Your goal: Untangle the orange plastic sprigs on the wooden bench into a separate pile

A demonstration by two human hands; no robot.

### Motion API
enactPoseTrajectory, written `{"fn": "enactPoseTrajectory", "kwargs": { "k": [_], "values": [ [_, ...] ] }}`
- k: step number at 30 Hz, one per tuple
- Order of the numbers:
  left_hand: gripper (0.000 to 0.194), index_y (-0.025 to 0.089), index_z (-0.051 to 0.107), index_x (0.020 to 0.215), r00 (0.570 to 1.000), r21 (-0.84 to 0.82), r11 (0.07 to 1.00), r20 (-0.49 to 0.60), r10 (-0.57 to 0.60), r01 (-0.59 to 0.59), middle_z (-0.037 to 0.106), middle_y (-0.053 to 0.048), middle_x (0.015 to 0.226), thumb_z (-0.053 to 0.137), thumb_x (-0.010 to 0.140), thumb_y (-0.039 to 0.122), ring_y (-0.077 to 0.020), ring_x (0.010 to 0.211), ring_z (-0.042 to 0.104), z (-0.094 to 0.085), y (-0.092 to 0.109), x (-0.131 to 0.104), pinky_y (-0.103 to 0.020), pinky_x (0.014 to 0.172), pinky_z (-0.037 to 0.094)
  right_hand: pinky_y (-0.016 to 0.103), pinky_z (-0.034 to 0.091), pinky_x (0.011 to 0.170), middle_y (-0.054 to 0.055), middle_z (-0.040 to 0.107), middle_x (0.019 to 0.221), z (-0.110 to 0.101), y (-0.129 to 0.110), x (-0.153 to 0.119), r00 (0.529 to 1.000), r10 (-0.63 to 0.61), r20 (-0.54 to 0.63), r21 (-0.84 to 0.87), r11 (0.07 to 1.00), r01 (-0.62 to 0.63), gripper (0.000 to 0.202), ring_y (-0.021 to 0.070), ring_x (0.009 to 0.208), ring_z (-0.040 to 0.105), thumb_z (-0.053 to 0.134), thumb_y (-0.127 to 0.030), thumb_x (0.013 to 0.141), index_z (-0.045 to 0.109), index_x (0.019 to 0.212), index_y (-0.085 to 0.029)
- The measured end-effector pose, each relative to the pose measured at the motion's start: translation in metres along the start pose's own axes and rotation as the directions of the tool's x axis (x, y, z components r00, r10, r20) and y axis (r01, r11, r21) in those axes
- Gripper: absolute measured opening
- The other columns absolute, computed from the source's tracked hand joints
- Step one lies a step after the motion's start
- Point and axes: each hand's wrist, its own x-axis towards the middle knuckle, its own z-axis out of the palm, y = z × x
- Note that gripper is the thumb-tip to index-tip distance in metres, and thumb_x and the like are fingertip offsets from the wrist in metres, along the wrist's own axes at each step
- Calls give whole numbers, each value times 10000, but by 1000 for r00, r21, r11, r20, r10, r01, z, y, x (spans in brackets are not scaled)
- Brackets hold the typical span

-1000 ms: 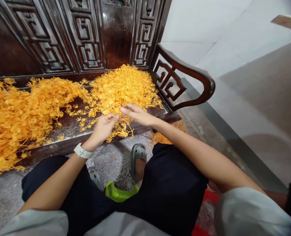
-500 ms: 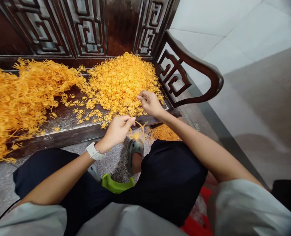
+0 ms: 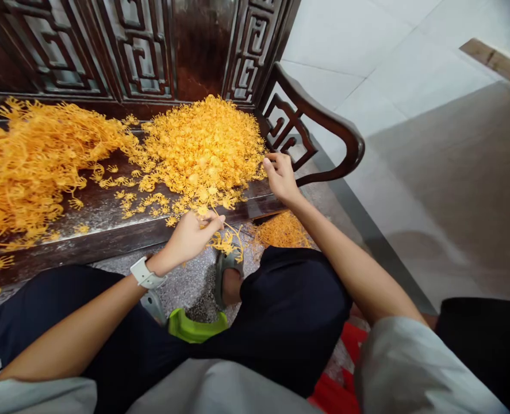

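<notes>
My left hand (image 3: 196, 233), with a white band at the wrist, pinches an orange plastic strand (image 3: 233, 230) near the bench's front edge. Small orange spider-like pieces (image 3: 225, 244) hang from that strand. My right hand (image 3: 280, 175) is raised at the right side of a heap of loose orange pieces (image 3: 207, 144); its fingers are curled close together, and anything between them is too small to make out. Left of the heap, a larger tangled pile of orange strands and pieces (image 3: 34, 161) lies on the dark wooden bench (image 3: 108, 241).
The bench has a carved back (image 3: 203, 46) and a curved armrest (image 3: 345, 138) at the right. Below its edge lies a heap of thin orange strands (image 3: 283, 230). A green plastic object (image 3: 196, 328) is between my legs. Someone's dark-clothed leg (image 3: 483, 339) shows at lower right.
My right hand has moved right, away from my left hand, to the heap's right side. The strand in my left hand now shows more clearly with its hanging pieces. The view has shifted slightly.
</notes>
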Motion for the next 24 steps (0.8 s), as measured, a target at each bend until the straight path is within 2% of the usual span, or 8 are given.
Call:
{"fn": "enactPoseTrajectory", "kwargs": {
  "k": [2,4,6,9,12,15,20,24],
  "values": [
    [361,181,747,773,999,-3,1000,-22,-31,31,643,-17,642,619,991,439,-150,646,574,0,-3,2,-280,627,416,423,605,890,136,650,1111,3,-26,-11,973,76,216,144,984,-109,719,234,958,655,520,-893,908,639,1072,-203],
    [362,180,746,773,997,0,998,-42,-70,70,604,-7,605,614,976,450,-140,598,524,0,-5,4,-281,587,363,373,608,756,116,674,1097,12,-57,-27,874,110,473,277,923,-266,722,206,866,668,539,-885,917,615,1174,-215],
    [368,179,715,743,992,35,993,-51,-115,117,537,12,555,594,966,445,-126,534,447,3,-5,7,-288,554,297,348,585,665,101,677,1079,28,-88,-47,807,104,581,316,885,-342,752,196,810,670,587,-866,914,553,1306,-225],
    [400,200,557,606,985,156,974,-58,-160,167,443,23,504,573,950,403,-117,490,375,13,-2,7,-308,545,232,323,470,584,11,605,822,57,-117,-66,842,74,534,269,929,-252,676,169,661,582,570,-797,978,516,1321,-218],
    [455,215,443,576,992,264,957,12,-128,121,461,10,522,579,964,409,-125,514,405,26,1,0,-322,571,224,318,359,618,-34,475,682,78,-119,-64,896,-43,443,229,971,-67,524,142,628,461,502,-729,1045,559,982,-211],
    [477,206,459,641,991,307,950,105,-85,49,480,20,556,530,1033,469,-125,525,395,30,3,-8,-327,585,195,321,321,644,-33,408,666,84,-104,-46,899,-112,423,256,967,-1,606,131,654,386,477,-743,1042,429,740,-220],
    [412,191,583,753,984,273,962,174,-34,-15,564,14,648,510,1059,457,-133,593,473,3,8,5,-301,604,264,312,306,592,-41,420,627,82,-84,-27,895,-58,441,308,947,-90,649,115,613,360,639,-816,913,497,710,-216],
    [439,189,545,690,972,236,970,234,6,-63,466,33,604,538,1039,455,-117,563,386,-16,20,16,-289,579,256,286,152,461,-96,329,506,75,-82,-20,861,45,507,397,874,-280,615,88,462,218,728,-826,834,566,807,-234]
  ]
}}
